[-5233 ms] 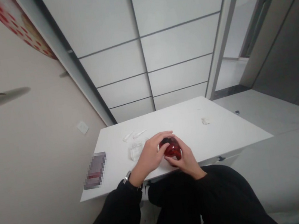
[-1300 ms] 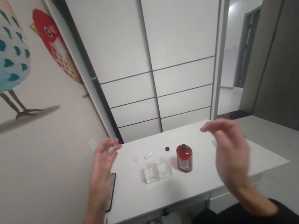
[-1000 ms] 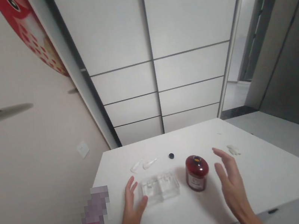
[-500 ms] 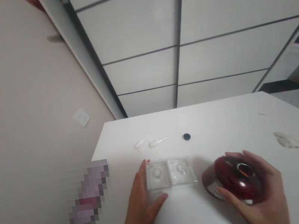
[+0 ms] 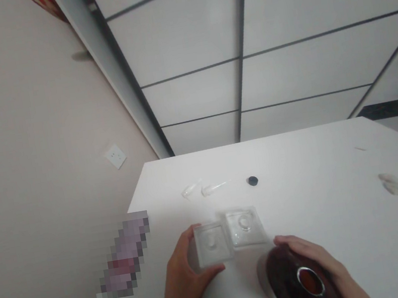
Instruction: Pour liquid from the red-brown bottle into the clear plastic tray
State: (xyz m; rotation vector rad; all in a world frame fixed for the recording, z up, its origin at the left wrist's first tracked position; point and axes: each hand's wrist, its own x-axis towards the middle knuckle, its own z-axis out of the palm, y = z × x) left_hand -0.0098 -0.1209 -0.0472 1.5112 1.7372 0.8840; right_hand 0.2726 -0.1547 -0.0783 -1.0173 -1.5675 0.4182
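Note:
My left hand point(image 5: 191, 266) grips a clear square glass container point(image 5: 214, 245) by its sides, with a small round opening in its top. A second clear square glass container point(image 5: 245, 227) stands beside it to the right, untouched by either hand. My right hand point(image 5: 322, 260) is wrapped around a large dark red bottle point(image 5: 291, 278), which is tilted and shows its uncapped round mouth. The bottle is near the front edge of the white table, right of both containers. Its lower part runs out of the picture.
Two clear funnels point(image 5: 215, 188) lie at the back of the white table point(image 5: 310, 161), with a small black cap point(image 5: 253, 180) to their right. A crumpled pale scrap point(image 5: 397, 185) lies far right. A blurred-out purplish item point(image 5: 127, 256) is at the left edge.
My right hand has brought the red bottle nearer to me and leftward, its mouth now turned more towards me. My left hand has drawn its container slightly nearer, out of line with the other.

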